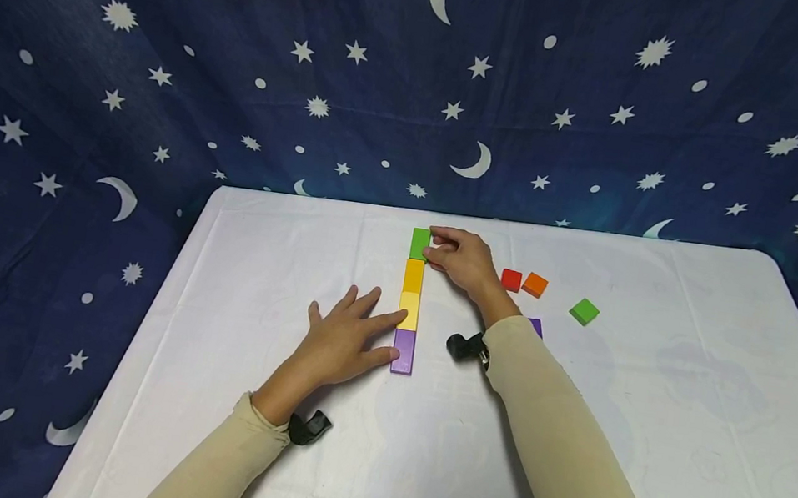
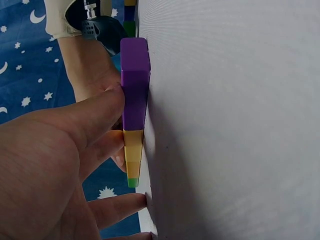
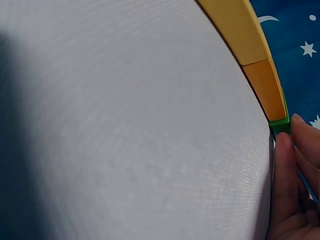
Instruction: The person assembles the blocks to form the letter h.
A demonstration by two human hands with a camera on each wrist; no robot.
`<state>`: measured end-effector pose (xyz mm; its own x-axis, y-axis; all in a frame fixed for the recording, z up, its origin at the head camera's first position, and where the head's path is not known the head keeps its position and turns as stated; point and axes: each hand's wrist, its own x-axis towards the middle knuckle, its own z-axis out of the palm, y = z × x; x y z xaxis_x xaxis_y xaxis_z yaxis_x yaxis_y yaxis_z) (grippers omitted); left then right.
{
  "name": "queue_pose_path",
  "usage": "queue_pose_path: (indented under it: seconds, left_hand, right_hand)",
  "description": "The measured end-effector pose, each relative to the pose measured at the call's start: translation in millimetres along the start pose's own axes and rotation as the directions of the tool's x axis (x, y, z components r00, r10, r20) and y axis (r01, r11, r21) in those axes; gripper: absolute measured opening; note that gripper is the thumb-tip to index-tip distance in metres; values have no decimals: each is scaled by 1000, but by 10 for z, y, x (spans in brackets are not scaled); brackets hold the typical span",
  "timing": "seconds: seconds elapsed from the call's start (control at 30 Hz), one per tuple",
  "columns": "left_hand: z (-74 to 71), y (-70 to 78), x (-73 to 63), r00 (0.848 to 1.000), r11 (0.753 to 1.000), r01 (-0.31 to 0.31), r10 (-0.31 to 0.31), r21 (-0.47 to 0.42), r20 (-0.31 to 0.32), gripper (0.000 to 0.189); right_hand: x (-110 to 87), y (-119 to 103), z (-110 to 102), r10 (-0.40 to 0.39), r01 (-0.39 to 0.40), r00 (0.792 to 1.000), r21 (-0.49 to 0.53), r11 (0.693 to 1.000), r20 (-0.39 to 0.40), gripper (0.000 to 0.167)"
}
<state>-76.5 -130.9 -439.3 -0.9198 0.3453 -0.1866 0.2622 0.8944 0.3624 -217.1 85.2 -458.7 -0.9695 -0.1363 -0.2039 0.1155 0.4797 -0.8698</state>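
A straight row of blocks runs away from me: a purple block [image 1: 402, 357] nearest, then a yellow block [image 1: 412, 305], an orange-yellow block [image 1: 414, 276] and a green block [image 1: 420, 241] farthest. My left hand [image 1: 341, 342] has its fingers spread on the left side of the row. Its thumb touches the purple block, and the index finger touches the yellow one. At the far end, my right hand [image 1: 467, 262] pinches the green block's right edge with thumb and index finger. The right wrist view shows these fingertips [image 3: 284, 142] against the green block's end.
To the right lie a red block [image 1: 511, 280], an orange block [image 1: 535, 285] and another green block [image 1: 584, 311]. Another purple block [image 1: 536, 327] is partly hidden by the right sleeve. Behind the white table [image 1: 682, 455] hangs a dark blue cloth [image 1: 400, 13] with stars and moons.
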Motion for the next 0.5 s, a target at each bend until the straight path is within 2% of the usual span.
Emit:
queue_pose_path:
  seconds: [0.5]
  left_hand:
    - [-4, 4, 0, 1000, 1000, -3, 3, 3, 2, 60]
  right_hand:
    - [21, 11, 10, -31, 30, 999, -14, 999, -14, 49]
